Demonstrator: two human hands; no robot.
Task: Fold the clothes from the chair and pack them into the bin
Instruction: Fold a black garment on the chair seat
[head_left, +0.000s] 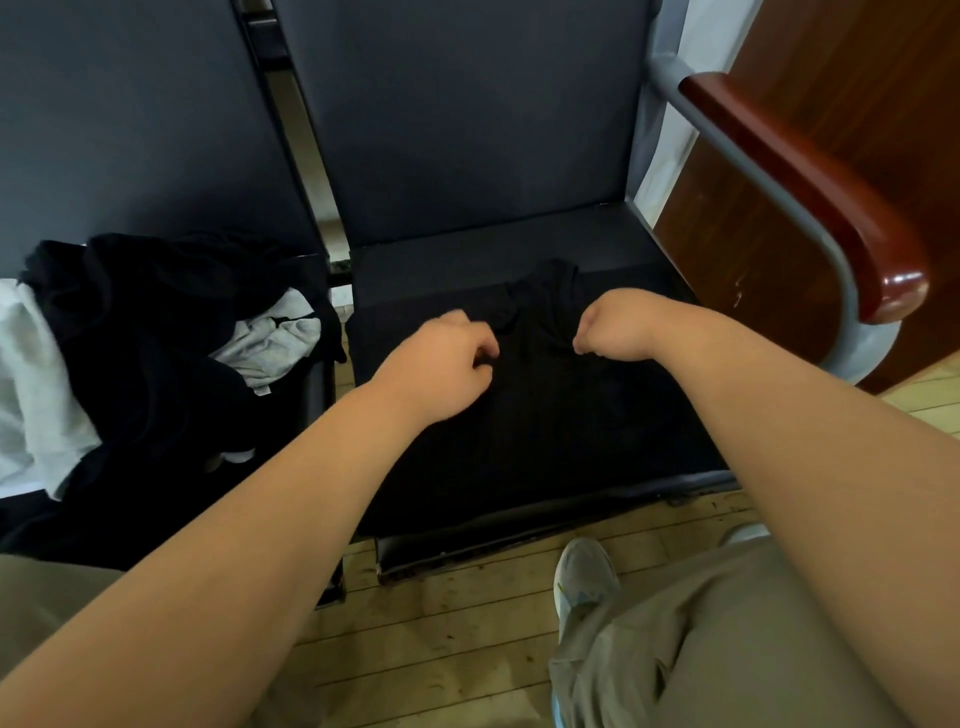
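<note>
Head view is showing a black garment (540, 415) lying spread over the dark chair seat (613, 244), covering most of the cushion from the front edge up to a bunched part near the backrest. The left hand (447, 358) is resting on the garment's upper left area with its fingers curled in, and a bit of black fabric is showing between thumb and fingertips, so it is pinching the cloth. The right hand (618, 327) is sitting just beside it to the right, knuckles up and fingers curled tightly down into the fabric, with creases running toward it; it is gripping the garment too, though the fingertips themselves are hidden. The two hands are lying close together, apart by a narrow strip of cloth. On the neighbouring chair (156, 130) to the left, a pile of clothes (145, 353) is lying in a loose heap, mostly black with white and pale grey pieces showing through. A reddish wooden armrest (810, 192) is curving along the right side of the seat. A pale shoe (584, 571) and a khaki trouser leg (701, 649) are showing over the wooden floor (441, 623) below.
</note>
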